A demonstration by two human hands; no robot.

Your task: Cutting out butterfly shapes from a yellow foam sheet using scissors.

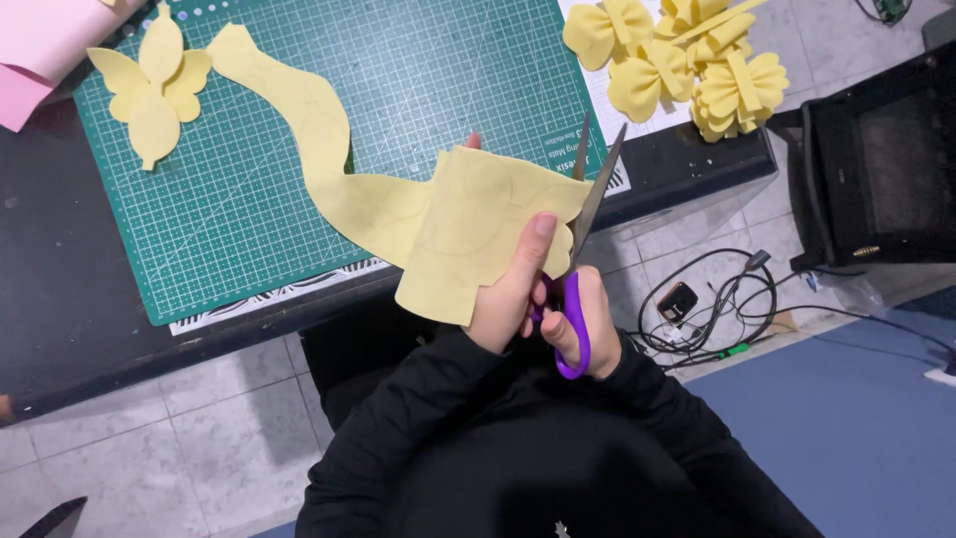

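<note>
Head view, looking straight down past black sleeves. Left hand (508,289) clamped on a folded pale yellow foam sheet (478,224), thumb pressed flat on top, one fingertip peeking over the far edge. Sheet held in the air just off the near edge of the dark table (60,299), its long wavy tail trailing back onto the green cutting mat (418,80) and curling toward the mat's far left corner. Right hand (583,324) closed through the purple loops of a pair of scissors (583,249), blades parted in a narrow V and set against the scalloped right edge of the sheet. Faint curved lines visible on the foam's upper face.

On the mat's far left corner, a cut-out yellow butterfly shape (151,85), lying flat. Beyond that corner, a pink sheet (35,50) overlapping the table's left side. At the table's far right corner, a cluster of finished yellow foam bows (687,65), touching one another. Below the table's right end, tangled black cables (717,309) on the tiled floor, beside a blue floor mat (856,418).
</note>
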